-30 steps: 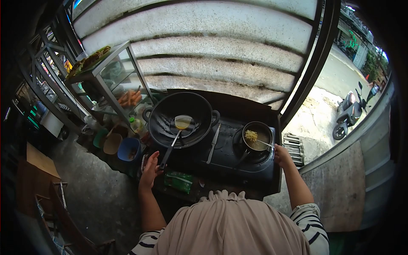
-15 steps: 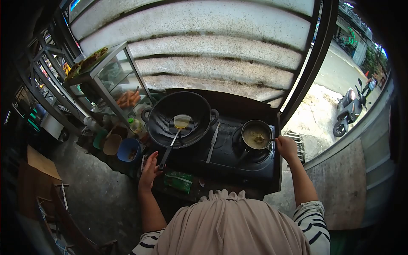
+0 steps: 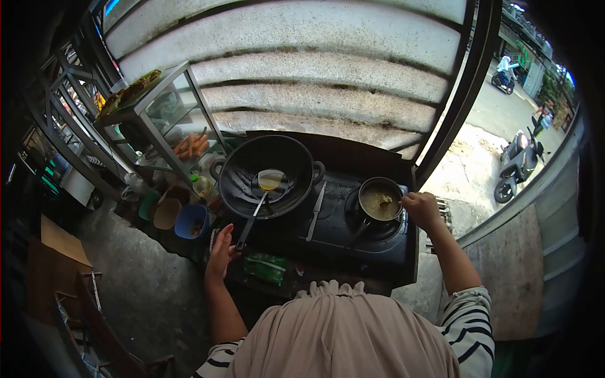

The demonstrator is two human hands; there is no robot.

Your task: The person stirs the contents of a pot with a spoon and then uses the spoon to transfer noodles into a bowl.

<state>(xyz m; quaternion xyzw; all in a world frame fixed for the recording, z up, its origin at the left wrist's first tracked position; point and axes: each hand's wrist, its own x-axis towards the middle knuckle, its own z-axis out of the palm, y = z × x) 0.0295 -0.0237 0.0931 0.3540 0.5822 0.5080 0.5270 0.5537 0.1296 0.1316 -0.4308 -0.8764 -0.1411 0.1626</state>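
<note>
On the right burner sits a small saucepan (image 3: pixel 380 179) of cloudy liquid with pale pieces in it. My right hand (image 3: pixel 421 208) is closed at its right rim around the handle of a spoon (image 3: pixel 399 203), whose end dips into the liquid. A large dark wok (image 3: pixel 242 167) stands on the left side of the stove. Across it lies a ladle (image 3: pixel 255 212) with yellowish liquid in its bowl, the black handle reaching over the near rim. My left hand (image 3: pixel 220 254) is open beside that handle's end, fingers extended and nothing seen in them.
A knife (image 3: pixel 316 213) lies on the stove (image 3: pixel 337 242) between wok and saucepan. A green packet (image 3: pixel 265 268) is at the front edge. Left are a blue bowl (image 3: pixel 191 222), other tubs, a bottle (image 3: pixel 201 185) and a glass display case (image 3: pixel 170 129). Outside stands a scooter (image 3: pixel 521 165).
My right hand has shifted slightly left and up, moving the spoon within the saucepan. My left hand has stayed put. Outside, a rider on a motorbike has come into view.
</note>
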